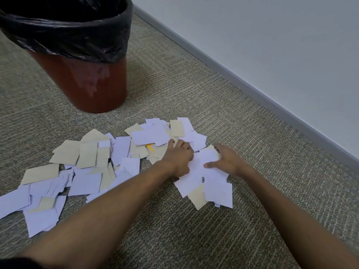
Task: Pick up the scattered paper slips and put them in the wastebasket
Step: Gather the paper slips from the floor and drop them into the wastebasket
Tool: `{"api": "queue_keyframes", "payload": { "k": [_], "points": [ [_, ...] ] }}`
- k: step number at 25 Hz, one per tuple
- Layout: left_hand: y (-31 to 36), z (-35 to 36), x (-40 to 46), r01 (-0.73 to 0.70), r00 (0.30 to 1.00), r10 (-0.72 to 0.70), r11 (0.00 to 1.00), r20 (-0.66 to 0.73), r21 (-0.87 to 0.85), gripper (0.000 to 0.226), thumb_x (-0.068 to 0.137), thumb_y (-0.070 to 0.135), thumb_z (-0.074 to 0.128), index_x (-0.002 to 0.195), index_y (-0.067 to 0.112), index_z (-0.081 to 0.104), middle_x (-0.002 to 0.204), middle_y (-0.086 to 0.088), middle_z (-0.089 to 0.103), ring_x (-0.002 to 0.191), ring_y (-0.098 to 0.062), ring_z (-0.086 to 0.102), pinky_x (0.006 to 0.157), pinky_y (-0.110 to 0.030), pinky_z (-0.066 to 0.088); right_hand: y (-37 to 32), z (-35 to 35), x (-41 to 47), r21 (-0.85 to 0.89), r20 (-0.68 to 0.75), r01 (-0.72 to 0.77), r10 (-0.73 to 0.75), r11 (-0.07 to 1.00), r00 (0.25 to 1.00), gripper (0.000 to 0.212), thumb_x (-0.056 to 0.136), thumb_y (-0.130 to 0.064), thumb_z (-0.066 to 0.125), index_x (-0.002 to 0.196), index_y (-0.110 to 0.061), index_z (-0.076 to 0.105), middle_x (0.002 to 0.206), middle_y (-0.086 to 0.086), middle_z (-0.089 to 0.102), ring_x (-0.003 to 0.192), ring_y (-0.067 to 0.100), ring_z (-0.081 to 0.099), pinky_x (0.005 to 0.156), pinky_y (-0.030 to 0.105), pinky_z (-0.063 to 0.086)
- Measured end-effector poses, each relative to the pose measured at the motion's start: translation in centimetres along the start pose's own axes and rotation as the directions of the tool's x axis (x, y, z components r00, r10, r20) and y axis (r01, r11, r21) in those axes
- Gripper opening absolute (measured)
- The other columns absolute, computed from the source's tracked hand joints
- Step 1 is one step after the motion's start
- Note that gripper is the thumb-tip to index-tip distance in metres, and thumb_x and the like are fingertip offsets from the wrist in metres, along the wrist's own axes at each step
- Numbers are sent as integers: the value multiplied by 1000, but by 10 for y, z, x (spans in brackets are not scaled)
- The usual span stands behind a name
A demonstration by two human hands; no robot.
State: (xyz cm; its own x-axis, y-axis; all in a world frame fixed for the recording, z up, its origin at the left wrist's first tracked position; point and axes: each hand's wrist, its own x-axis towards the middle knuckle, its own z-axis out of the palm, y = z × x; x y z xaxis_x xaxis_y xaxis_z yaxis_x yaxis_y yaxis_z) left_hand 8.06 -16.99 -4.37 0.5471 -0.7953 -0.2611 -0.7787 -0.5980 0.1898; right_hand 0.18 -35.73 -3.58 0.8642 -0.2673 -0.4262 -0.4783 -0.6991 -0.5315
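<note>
White and beige paper slips (87, 162) lie scattered in a wide band across the carpet. A brown wastebasket (91, 82) lined with a black bag stands upright behind them at the upper left. My left hand (179, 157) rests curled at the right end of the pile, fingers closed on slips. My right hand (226, 162) grips a bunch of white and beige slips (211, 183) from the right side, thumb on top. The two hands sit close together with that bunch between them.
A grey baseboard (252, 88) and white wall run diagonally along the right. Grey-green carpet (194, 230) covers the floor. A small yellow piece (150, 147) shows among the slips near my left hand.
</note>
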Motion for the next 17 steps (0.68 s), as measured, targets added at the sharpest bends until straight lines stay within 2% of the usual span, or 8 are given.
{"api": "queue_keyframes", "payload": {
  "k": [2, 5, 7, 9, 11, 13, 15, 17],
  "points": [
    [1, -4, -1, -7, 999, 7, 1000, -31, -5, 18, 75, 13, 59, 93, 13, 57, 113, -8, 48, 115, -29, 38, 104, -49, 21, -1, -5, 1, 103, 41, 2, -6, 995, 999, 53, 69, -25, 86, 114, -15, 59, 103, -2, 67, 95, 21, 64, 74, 32, 52],
    [2, -10, -4, -25, 998, 16, 989, -66, -143, 26, 71, 2, 54, 92, 15, 47, 103, -7, 51, 98, -27, 48, 83, -38, 24, -5, -10, -3, 132, 73, 38, -48, 991, 996, 34, 72, -17, 84, 100, -16, 65, 88, -9, 67, 78, 8, 63, 59, 20, 46],
    [2, -11, -5, -15, 997, -5, 967, -79, -254, 36, 71, -2, 53, 103, 12, 46, 103, -9, 56, 94, -29, 51, 74, -36, 22, -5, -13, -5, 127, 74, 87, -97, 988, 993, 27, 74, -16, 82, 96, -10, 67, 89, 0, 70, 79, 16, 67, 64, 28, 53],
    [-1, -9, -7, 13, 998, -33, 939, -52, -343, 38, 74, -2, 54, 110, 8, 49, 103, -10, 57, 94, -30, 51, 73, -35, 26, -5, -19, -11, 128, 92, 107, -119, 986, 989, 18, 77, -18, 79, 91, -15, 68, 89, -2, 71, 81, 15, 67, 69, 32, 53],
    [-7, -6, -9, 11, 998, -37, 918, -60, -396, 10, 74, 0, 56, 81, 6, 53, 82, -9, 55, 82, -31, 51, 65, -33, 30, -8, -28, -19, 143, 114, 109, -126, 984, 985, 14, 81, -18, 76, 89, -23, 65, 87, -10, 68, 79, 8, 65, 68, 28, 48],
    [-15, -10, -14, 40, 996, -70, 910, -58, -414, 29, 75, 3, 57, 59, 11, 35, 62, -4, 40, 68, -29, 46, 59, -33, 28, -14, -39, -28, 148, 84, 128, -141, 981, 986, 15, 82, -19, 75, 92, -24, 65, 87, -9, 69, 78, 9, 66, 67, 27, 47],
    [-26, -23, -21, 58, 986, -121, 893, -114, -446, 34, 77, 7, 60, 55, 13, 33, 56, -3, 37, 64, -29, 45, 56, -33, 26, -23, -50, -38, 159, -11, 152, -153, 975, 988, 20, 83, -20, 75, 100, -19, 66, 90, -5, 70, 78, 11, 67, 63, 24, 48],
    [-38, -46, -31, 60, 962, -185, 860, -200, -507, 29, 79, 9, 62, 57, 11, 43, 58, -4, 44, 65, -29, 48, 56, -32, 28, -37, -61, -47, 249, -126, 165, -137, 954, 983, 17, 84, -21, 73, 99, -18, 67, 90, -3, 71, 76, 11, 68, 59, 22, 48]
  ]
}}
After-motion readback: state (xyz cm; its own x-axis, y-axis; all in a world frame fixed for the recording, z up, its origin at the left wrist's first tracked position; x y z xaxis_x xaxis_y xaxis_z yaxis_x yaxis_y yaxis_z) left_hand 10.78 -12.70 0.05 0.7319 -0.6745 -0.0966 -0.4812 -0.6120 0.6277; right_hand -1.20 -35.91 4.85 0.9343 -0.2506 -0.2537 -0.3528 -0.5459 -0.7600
